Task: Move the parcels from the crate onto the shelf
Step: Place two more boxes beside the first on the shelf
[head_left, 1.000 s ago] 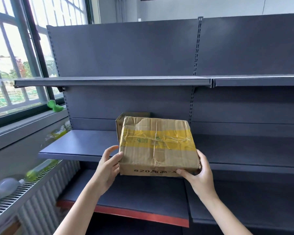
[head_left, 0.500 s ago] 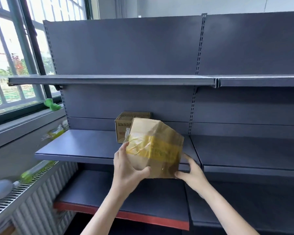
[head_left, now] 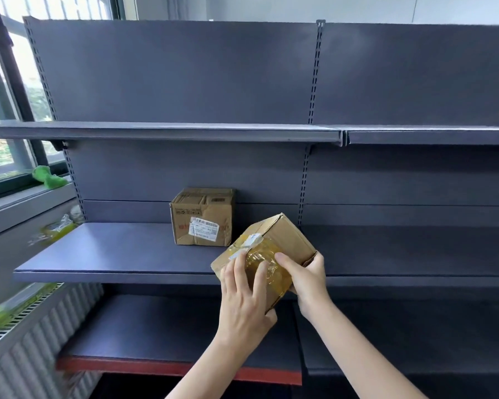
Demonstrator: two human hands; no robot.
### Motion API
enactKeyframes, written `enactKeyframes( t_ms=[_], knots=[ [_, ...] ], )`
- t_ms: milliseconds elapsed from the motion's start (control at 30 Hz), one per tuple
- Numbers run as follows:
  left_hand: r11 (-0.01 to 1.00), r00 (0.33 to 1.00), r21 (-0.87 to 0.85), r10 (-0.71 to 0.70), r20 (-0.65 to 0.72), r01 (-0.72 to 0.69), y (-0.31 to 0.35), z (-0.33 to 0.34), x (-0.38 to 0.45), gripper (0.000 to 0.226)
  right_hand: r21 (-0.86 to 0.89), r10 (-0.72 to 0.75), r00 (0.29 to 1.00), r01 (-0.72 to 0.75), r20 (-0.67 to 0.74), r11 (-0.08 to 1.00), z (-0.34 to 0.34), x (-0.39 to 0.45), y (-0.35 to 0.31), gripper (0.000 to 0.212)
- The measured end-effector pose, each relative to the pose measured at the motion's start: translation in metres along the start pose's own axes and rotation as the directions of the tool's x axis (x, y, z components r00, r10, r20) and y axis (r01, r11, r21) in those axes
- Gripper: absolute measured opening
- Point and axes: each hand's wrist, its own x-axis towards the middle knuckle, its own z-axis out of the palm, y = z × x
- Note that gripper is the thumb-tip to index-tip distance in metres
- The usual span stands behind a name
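Observation:
I hold a brown cardboard parcel (head_left: 285,240) with yellow tape, tilted on one corner, just in front of the middle shelf (head_left: 121,254). My left hand (head_left: 245,300) grips its near face, fingers spread over the tape and thumb under the lower corner. My right hand (head_left: 306,277) grips its right side, thumb on the taped face. A second, smaller cardboard parcel (head_left: 203,216) with a white label stands upright at the back of the middle shelf, left of the held one. The crate is out of view.
The dark grey shelving unit has an upper shelf (head_left: 162,132) and a lower shelf (head_left: 156,335) with a red front edge. At the left are a window, a sill with a green object (head_left: 48,177), and a radiator (head_left: 26,341).
The parcel has been turned from flat to standing on a corner and carried right and closer to the shelf. My left hand shifted from its left edge onto the near face.

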Motion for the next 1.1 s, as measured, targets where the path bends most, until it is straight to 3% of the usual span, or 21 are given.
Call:
enactKeyframes(
  t_ms=[200,433,733,867,1000,1100],
  knots=[
    [0.999,1.000,-0.029,0.021,-0.012,-0.021,0.004,0.006,0.000,0.095,0.048,-0.069,0.997,0.070,-0.021,0.996,-0.007,0.000,0.003,0.053],
    [0.997,0.998,-0.077,0.011,-0.064,-0.016,0.009,0.009,-0.003,0.098,0.122,-0.119,0.992,0.113,0.043,0.986,-0.006,-0.003,0.011,0.095],
    [0.998,0.999,-0.070,-0.004,-0.054,0.001,0.007,0.003,-0.006,0.102,0.047,-0.243,0.969,0.240,0.054,0.970,-0.007,-0.003,0.010,0.092],
    [0.984,0.996,-0.176,0.025,-0.090,-0.041,0.003,-0.006,-0.003,0.100,0.037,-0.281,0.959,0.279,0.034,0.959,-0.012,-0.002,0.007,0.089],
    [0.918,0.994,-0.393,0.010,-0.112,-0.054,-0.005,-0.017,0.003,0.090,0.041,-0.301,0.953,0.300,0.033,0.953,-0.018,0.000,0.006,0.089],
    [0.906,0.995,-0.421,-0.009,-0.102,-0.035,-0.017,-0.026,0.009,0.090,0.035,-0.308,0.951,0.306,0.039,0.951,-0.023,0.001,0.005,0.094]
  ],
)
